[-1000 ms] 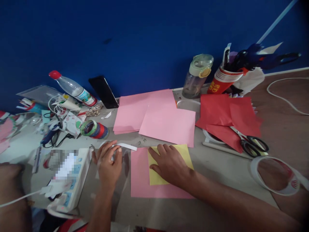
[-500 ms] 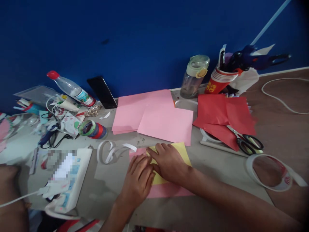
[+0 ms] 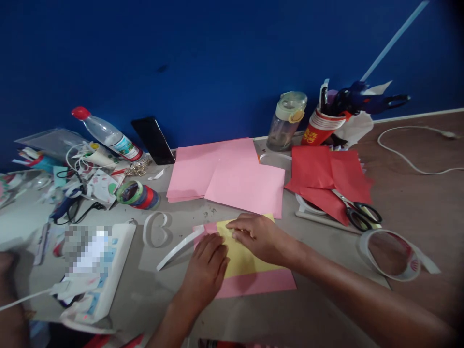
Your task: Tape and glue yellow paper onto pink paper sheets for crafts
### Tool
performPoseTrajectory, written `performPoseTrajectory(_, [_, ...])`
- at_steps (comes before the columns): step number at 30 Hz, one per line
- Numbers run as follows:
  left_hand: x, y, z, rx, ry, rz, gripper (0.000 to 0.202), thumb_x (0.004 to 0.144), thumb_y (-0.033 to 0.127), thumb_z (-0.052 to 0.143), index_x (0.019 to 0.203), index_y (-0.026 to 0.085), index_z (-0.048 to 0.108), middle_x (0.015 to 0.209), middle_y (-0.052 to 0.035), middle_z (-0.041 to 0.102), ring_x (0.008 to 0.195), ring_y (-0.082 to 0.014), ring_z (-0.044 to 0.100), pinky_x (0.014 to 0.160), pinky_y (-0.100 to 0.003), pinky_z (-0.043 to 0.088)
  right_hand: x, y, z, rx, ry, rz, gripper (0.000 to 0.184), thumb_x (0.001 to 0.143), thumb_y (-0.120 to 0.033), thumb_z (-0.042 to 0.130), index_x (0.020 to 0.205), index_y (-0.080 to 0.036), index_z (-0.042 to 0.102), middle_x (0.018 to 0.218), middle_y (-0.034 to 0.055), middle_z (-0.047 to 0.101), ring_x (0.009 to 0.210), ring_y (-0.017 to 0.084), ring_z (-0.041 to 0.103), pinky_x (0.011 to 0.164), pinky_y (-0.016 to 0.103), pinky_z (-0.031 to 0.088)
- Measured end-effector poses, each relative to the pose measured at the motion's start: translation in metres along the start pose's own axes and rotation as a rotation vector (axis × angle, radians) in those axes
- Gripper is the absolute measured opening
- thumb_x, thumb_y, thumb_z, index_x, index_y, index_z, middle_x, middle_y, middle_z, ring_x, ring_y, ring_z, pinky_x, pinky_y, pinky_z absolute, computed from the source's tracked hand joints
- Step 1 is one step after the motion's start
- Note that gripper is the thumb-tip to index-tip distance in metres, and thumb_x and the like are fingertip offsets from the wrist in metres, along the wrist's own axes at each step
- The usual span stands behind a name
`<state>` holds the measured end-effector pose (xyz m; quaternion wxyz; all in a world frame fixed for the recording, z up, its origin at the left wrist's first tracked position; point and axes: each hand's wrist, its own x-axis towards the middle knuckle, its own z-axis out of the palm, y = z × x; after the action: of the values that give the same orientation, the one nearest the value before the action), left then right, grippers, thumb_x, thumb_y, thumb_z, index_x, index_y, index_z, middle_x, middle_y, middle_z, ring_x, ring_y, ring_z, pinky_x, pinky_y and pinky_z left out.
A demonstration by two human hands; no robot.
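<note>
A yellow paper sheet (image 3: 243, 255) lies on a pink sheet (image 3: 258, 282) near the front of the grey table (image 3: 319, 251). My left hand (image 3: 206, 270) rests flat on the pink sheet's left part, fingers stretched toward the yellow sheet's corner. My right hand (image 3: 259, 234) lies over the yellow sheet's upper edge, fingers bent and pressing at its top left corner. A curled white paper strip (image 3: 170, 241) lies just left of my left hand.
A stack of pink sheets (image 3: 224, 176) lies behind the hands, red sheets (image 3: 326, 176) and scissors (image 3: 358, 212) to the right, a tape roll (image 3: 389, 249) beyond. A power strip (image 3: 97, 266), coloured tape rolls (image 3: 137, 194), a bottle (image 3: 107, 134), a phone (image 3: 152, 140), a jar (image 3: 286, 121) and a tool cup (image 3: 322, 126) surround them.
My left hand let go of the white strip and came right onto the pink sheet beside the yellow one. My right hand shifted to the yellow sheet's top corner.
</note>
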<state>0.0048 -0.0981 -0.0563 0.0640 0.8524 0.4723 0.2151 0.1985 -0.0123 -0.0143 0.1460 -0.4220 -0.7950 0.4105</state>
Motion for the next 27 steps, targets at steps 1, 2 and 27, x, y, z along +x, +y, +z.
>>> performPoseTrajectory(1, [0.000,0.000,0.000,-0.012,0.016,0.006,0.021,0.087,0.008,0.049,0.105,0.016,0.056,0.108,-0.0118,0.062,0.109,-0.0234,0.057,0.098,-0.045,0.048,-0.005,0.000,-0.002,-0.011,0.041,-0.016,0.028,0.088,-0.018,0.051,0.109,-0.020,0.069,0.104,0.0042,0.071,0.092,0.016,0.065,0.080,0.025,0.048])
performPoseTrajectory(2, [0.001,0.000,-0.001,-0.021,0.038,0.007,0.021,0.087,0.008,0.049,0.104,0.016,0.056,0.108,-0.0114,0.062,0.109,-0.0227,0.057,0.098,-0.044,0.049,-0.010,0.002,-0.003,-0.034,0.082,-0.035,0.026,0.088,-0.017,0.052,0.107,-0.019,0.069,0.101,0.0046,0.071,0.091,0.017,0.065,0.080,0.027,0.048])
performPoseTrajectory(27, [0.054,-0.006,-0.039,0.120,-0.195,-0.357,0.018,0.088,0.016,0.051,0.078,0.024,0.064,0.082,0.0008,0.066,0.088,-0.0209,0.056,0.105,-0.053,0.014,-0.070,0.059,0.007,0.014,0.547,0.150,0.041,0.083,-0.027,0.053,0.121,-0.014,0.054,0.114,0.0141,0.058,0.102,0.025,0.057,0.089,0.040,0.049])
